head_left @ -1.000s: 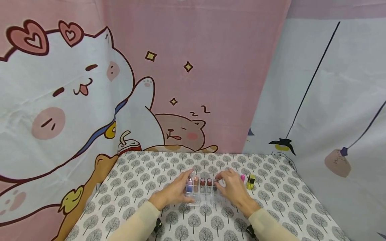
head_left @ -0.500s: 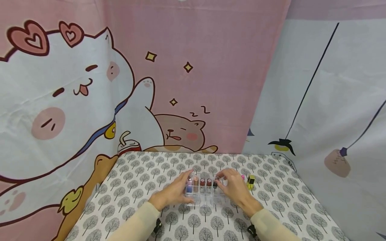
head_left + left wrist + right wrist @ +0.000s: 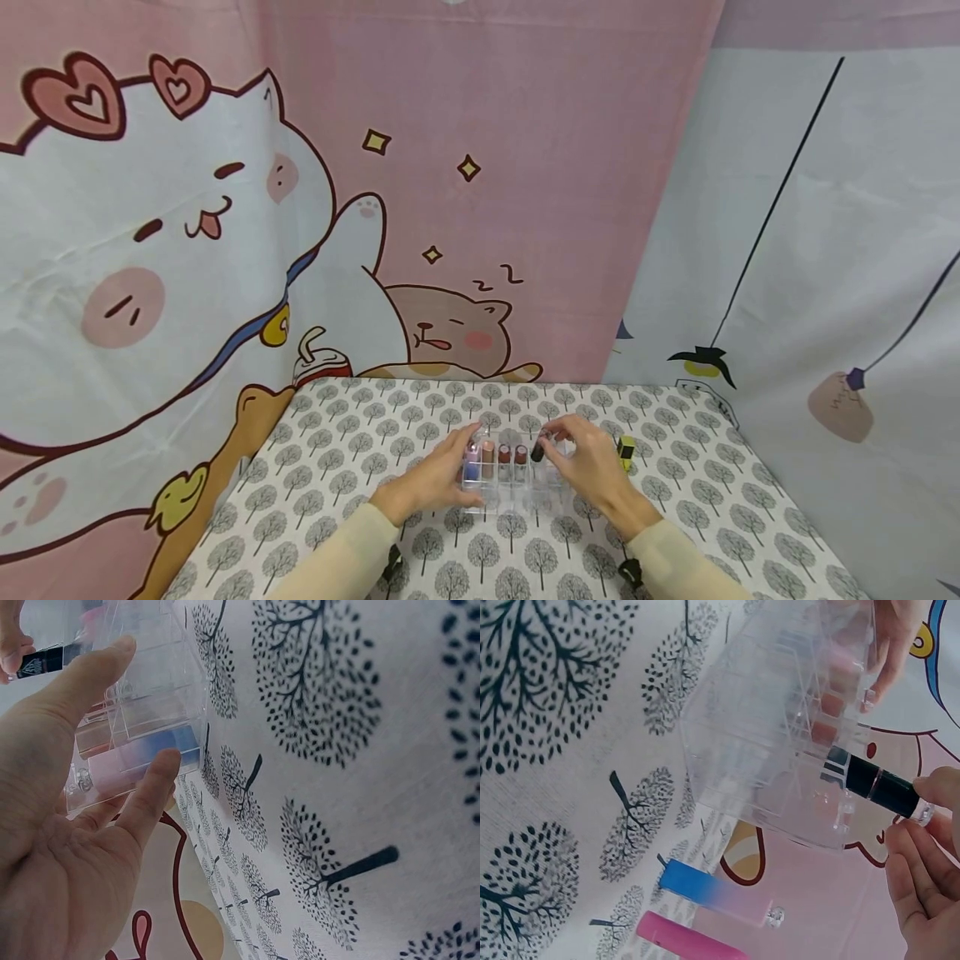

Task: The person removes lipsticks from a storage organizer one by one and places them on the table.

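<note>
A clear plastic organizer (image 3: 512, 502) with rows of compartments stands on the table. My left hand (image 3: 429, 477) grips its left end, thumb at the front and fingers behind. A pink-and-blue tube (image 3: 142, 759) shows through the wall beside those fingers. To its right in the same row stand a peach tube (image 3: 487, 458) and two dark-red-topped lipsticks (image 3: 521, 463). With thumb and fingertips, my right hand (image 3: 592, 467) pinches a black lipstick (image 3: 883, 787) by its clear, faceted end. The lipstick tilts, its lower end at the top of the right-hand compartments.
Right of the organizer are another blue-and-pink tube (image 3: 712, 891) and a bright pink tube (image 3: 691, 939). A yellow-and-black item (image 3: 626, 451) stands beyond my right hand. The tablecloth (image 3: 360, 433) has a tree print, and cartoon-printed curtains (image 3: 570, 208) hang behind and beside it.
The black lipstick has risen from its compartment and now tilts, with my right hand moving slightly up and right. My left hand and the organizer have stayed in place.
</note>
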{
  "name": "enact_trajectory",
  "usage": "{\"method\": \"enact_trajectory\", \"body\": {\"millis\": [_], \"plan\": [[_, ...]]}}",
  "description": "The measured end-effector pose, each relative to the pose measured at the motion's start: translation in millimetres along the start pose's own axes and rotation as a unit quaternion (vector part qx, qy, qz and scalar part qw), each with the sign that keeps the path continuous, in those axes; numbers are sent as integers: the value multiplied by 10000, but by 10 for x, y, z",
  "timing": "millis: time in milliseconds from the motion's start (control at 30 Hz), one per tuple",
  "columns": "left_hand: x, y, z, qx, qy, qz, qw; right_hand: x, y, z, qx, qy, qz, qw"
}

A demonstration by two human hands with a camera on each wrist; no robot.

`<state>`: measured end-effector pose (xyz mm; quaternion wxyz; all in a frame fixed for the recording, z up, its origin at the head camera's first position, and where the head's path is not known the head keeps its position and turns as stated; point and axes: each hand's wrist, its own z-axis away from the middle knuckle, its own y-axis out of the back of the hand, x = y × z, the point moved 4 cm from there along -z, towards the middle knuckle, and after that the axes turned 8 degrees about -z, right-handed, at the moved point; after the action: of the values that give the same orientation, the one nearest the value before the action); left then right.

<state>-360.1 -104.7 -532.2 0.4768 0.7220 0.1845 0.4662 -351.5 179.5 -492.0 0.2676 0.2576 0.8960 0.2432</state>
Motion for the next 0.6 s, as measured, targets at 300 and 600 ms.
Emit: {"method": "enact_trajectory", "body": {"millis": [300, 600], "plan": [[-2, 9, 0, -2, -45, 79, 10000, -21, 176, -74, 488, 325, -53, 9983], [-33, -22, -2, 36, -70, -81, 9999, 79, 409, -97, 872, 488, -95, 9949]]}}
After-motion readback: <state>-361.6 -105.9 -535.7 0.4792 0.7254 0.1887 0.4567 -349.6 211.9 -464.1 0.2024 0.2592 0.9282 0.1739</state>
